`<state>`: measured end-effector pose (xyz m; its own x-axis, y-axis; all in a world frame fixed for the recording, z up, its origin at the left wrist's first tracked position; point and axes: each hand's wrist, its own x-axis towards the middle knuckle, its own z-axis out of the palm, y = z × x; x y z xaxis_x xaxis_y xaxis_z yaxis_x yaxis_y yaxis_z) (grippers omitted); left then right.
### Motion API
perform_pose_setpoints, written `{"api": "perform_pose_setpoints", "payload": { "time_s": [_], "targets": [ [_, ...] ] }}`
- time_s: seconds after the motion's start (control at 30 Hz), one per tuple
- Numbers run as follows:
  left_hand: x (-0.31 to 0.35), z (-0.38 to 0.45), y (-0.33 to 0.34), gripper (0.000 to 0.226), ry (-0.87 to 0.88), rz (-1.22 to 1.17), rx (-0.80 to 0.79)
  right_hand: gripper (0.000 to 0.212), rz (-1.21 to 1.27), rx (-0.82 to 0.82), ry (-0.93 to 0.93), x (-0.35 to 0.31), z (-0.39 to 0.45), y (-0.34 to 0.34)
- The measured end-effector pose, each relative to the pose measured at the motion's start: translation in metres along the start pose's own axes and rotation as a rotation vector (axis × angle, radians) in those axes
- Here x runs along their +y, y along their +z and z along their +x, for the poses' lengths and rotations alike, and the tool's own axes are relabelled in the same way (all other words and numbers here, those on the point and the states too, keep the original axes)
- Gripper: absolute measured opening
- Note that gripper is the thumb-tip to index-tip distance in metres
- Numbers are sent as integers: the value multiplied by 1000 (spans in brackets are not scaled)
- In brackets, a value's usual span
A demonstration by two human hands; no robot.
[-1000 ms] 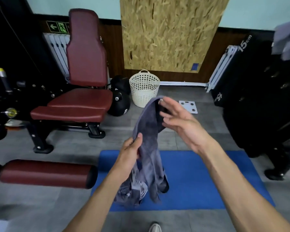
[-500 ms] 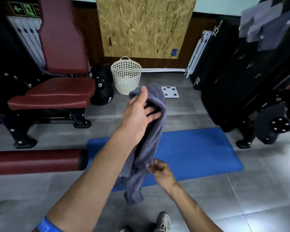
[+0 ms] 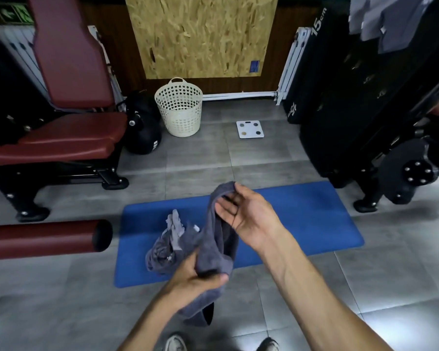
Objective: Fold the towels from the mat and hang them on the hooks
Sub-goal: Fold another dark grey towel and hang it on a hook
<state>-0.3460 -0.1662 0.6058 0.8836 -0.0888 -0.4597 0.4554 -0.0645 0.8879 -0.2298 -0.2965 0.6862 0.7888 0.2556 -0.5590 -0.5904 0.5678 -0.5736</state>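
Note:
A dark grey towel (image 3: 214,239) hangs doubled between my hands above the blue mat (image 3: 302,219). My left hand (image 3: 195,277) grips its lower part in a closed fist. My right hand (image 3: 246,211) holds the upper fold, palm toward me, thumb over the cloth and fingers partly spread. A crumpled pile of grey towels (image 3: 167,244) lies on the mat's left part, behind my left hand. Grey towels (image 3: 380,24) hang at the top right on the dark rack; the hooks themselves are hidden.
A red padded gym bench (image 3: 69,133) stands at left, with a red roller pad (image 3: 43,239) in front of it. A cream laundry basket (image 3: 179,110) and a white scale (image 3: 250,129) sit by the wall. A black machine (image 3: 380,138) fills the right.
My hands have swapped places on the towel: the right now holds the top fold, the left grips lower down. The towel is lower, and the pile on the mat shows again.

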Motion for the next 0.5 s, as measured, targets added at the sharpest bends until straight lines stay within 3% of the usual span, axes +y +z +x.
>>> {"api": "perform_pose_setpoints", "payload": {
  "time_s": [0.07,0.13,0.27,0.37,0.5],
  "targets": [
    [-1,10,37,23,-25,92,152,15,3,-35,6,-21,-6,-27],
    [12,22,69,4,-61,69,285,15,-12,-85,-24,-49,-16,-56],
    [71,44,132,21,-120,-396,295,20,-321,-16,-189,-103,-38,-136],
    [115,64,178,32,-174,-570,304,27,-405,38,-316,-110,-62,-210],
    [150,84,227,43,-270,-727,269,71,-543,-111,-338,-82,-88,-285]
  ]
}}
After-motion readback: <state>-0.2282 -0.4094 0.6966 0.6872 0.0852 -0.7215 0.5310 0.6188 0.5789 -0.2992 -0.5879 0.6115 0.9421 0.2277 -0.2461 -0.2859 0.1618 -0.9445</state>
